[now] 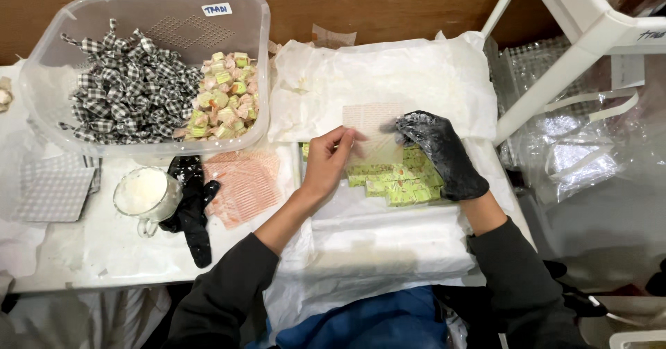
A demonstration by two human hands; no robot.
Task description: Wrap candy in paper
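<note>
While a blue apron [374, 321] and dark sleeves fill the near edge of the frame, a person works over crumpled white paper [388, 78] spread on a table. The bare left hand [326, 163] pinches the left edge of a thin, pale pink square wrapper [371, 123] between thumb and fingertips, fingers closed on the sheet. The right hand [440, 153], in a glossy black glove, grips the wrapper's right edge, its fingers curled and clamped on it. The wrapper hangs flat between both hands, just above a slab of pale green nougat pieces [402, 182], blocky and speckled, lying on the white paper.

To the left lie a stack of ribbed pink wrappers [243, 182], a limp black glove [191, 210] and a glass cup of white powder [144, 193], with grey checked sheets [55, 189] nearer the table's edge. Farther back stands a clear plastic tub [236, 16], holding twisted sweets in black-and-white checked wrap [125, 89] beside a heap of unwrapped green and pink cubes [225, 96]. A white frame [562, 50] slants across the right, over crinkled clear film [576, 148].
</note>
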